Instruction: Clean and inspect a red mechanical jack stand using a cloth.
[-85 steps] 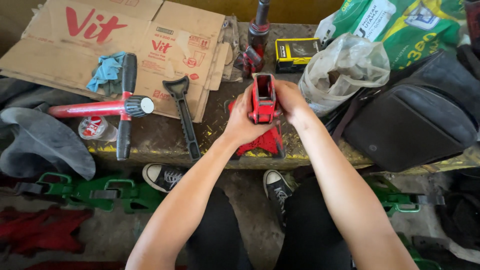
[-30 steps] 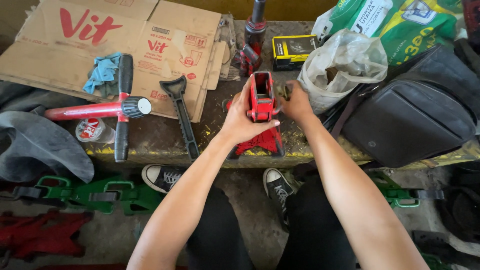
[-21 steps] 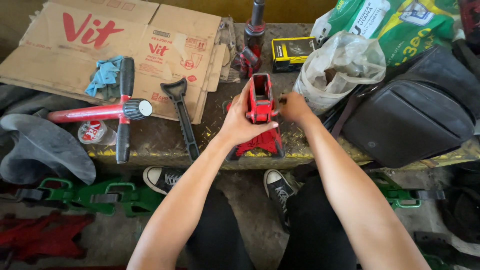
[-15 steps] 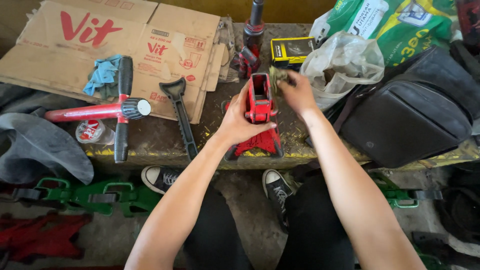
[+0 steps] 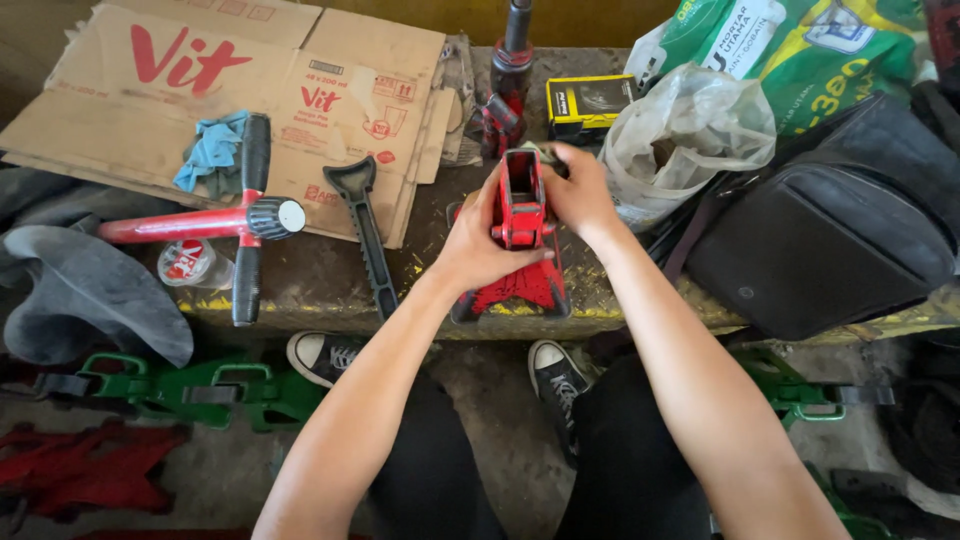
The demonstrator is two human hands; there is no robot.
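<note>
Since the earlier frames, the right hand has been shifting from the side of the red jack stand up to its far top end, while the left hand is staying on the near-left side.

Nearest, two black-and-white sneakers are resting on the floor, with green stand frames lying to the left. On the near edge of the bench, the red jack stand is standing upright on its splayed base. Left-hand fingers are wrapping the column, clamped on it. Right-hand fingers are curling over the top, closed on the upper part; exactly what they are pinching cannot be told.

Judgement: the left hand should be bracing the column firmly so the base is not sliding toward the edge while the right works the top.

Left of the stand, a black handle is lying. Farther left, a red tool with black grips is resting on flattened cardboard. Farther right, a clear plastic bag and a black bag are sitting.
</note>
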